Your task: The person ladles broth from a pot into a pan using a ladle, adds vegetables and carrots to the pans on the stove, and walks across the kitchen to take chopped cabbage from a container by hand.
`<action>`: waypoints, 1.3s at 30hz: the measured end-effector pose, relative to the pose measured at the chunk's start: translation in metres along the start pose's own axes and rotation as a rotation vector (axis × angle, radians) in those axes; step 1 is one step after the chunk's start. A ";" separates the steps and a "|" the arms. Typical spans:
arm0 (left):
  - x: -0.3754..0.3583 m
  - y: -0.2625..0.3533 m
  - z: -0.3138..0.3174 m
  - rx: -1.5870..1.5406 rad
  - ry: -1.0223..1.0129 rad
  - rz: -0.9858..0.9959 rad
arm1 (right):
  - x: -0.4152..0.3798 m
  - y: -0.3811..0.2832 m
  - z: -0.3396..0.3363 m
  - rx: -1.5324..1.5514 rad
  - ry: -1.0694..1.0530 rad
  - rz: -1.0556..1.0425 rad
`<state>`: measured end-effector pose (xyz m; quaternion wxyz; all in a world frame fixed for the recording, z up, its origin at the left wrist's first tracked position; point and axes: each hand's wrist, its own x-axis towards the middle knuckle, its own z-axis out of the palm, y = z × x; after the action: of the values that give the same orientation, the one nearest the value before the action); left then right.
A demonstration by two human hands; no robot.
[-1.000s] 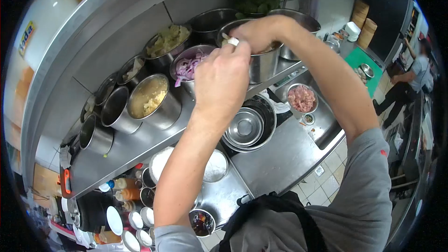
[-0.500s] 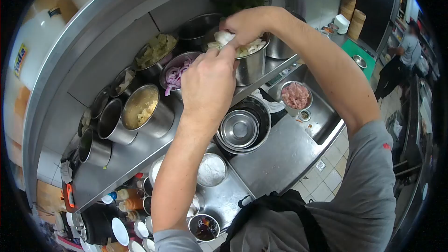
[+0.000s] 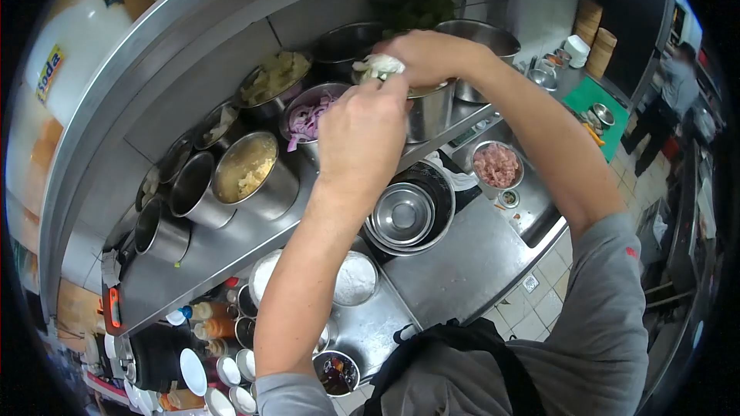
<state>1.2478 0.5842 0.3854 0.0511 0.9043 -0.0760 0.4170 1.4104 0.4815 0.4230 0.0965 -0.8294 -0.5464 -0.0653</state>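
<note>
My left hand (image 3: 361, 129) is closed, its fingertips against a clump of pale chopped vegetable (image 3: 379, 66) above a steel pot (image 3: 430, 114). From the other side my right hand (image 3: 426, 58) curls round the same clump; its fingertips are partly hidden. Beside my left hand, a steel pot (image 3: 303, 97) holds sliced purple onion (image 3: 307, 120). Behind it is a pot of pale green leaves (image 3: 275, 77).
More steel pots (image 3: 194, 189) line the shelf, one with chopped yellowish food in liquid (image 3: 253, 176). Below are nested bowls (image 3: 402, 214), a bowl of raw meat (image 3: 496, 166) and white powder (image 3: 356, 278). Another person (image 3: 673, 91) stands far right.
The view has shifted a little, so the pots sit further right. The pale clump shows more between my hands, and my right hand appears slightly lower. The other person has moved slightly.
</note>
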 end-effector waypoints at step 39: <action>0.002 -0.003 -0.007 -0.056 -0.059 -0.029 | 0.003 -0.004 -0.013 -0.135 -0.180 0.091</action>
<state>1.2442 0.5876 0.3919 0.0803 0.9154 -0.0758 0.3870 1.4081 0.4829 0.4362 -0.0061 -0.8603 -0.5092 -0.0230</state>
